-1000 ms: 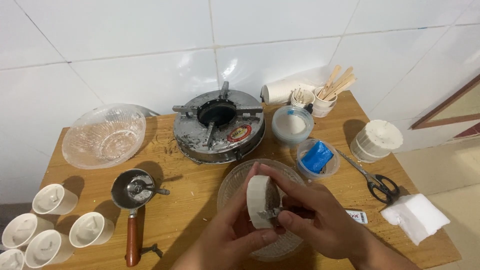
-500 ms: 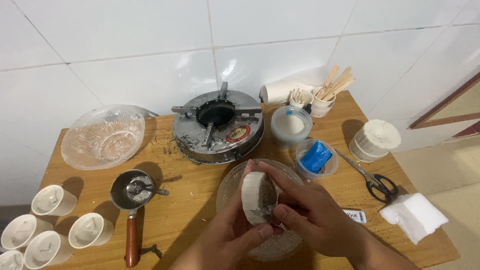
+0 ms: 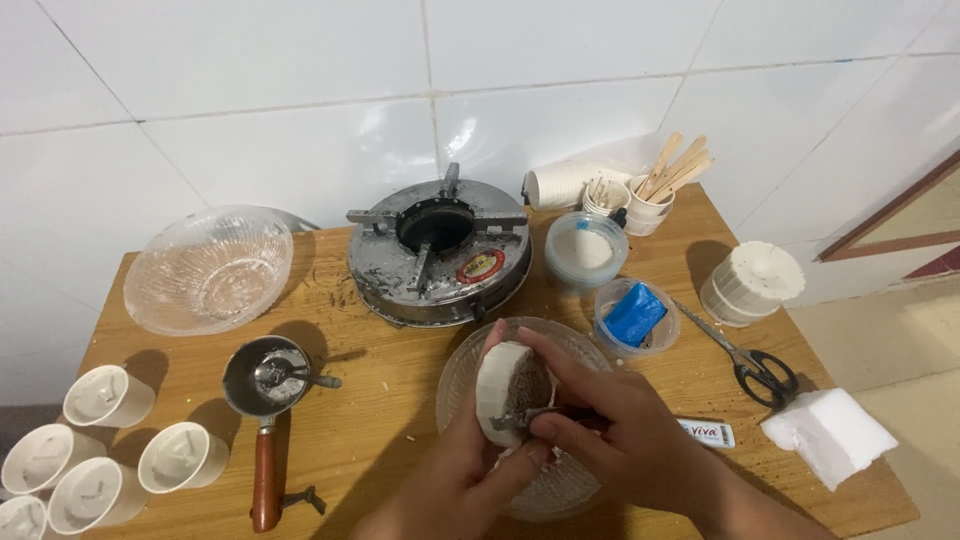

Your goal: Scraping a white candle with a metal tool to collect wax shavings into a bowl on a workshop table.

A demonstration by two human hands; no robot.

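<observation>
1. We see the left hand [image 3: 465,465] holding a round white block with a dark hollowed face [image 3: 510,378]; the thumb and fingers are closed around its rim, and the block stands tilted on its edge.
2. The right hand [image 3: 625,430] is just to the right of the block, and its fingers are pinched on a small metal tool [image 3: 522,418] whose tip touches the lower part of the dark face.
3. Both hands hold the block above a shallow clear glass dish [image 3: 460,372] at the near middle of the wooden table [image 3: 370,400].
4. Far from the hands, in the middle, stands a round metal burner [image 3: 438,250].
5. On the far left there is a big clear glass bowl [image 3: 210,270], and near it a small metal saucepan with a wooden handle [image 3: 265,385].
6. At the near left edge stand several white paper cups [image 3: 105,395].
7. To the right of the dish we see a clear tub with a blue lump inside [image 3: 636,315], black-handled scissors [image 3: 745,360] and a folded white cloth [image 3: 830,432].
</observation>
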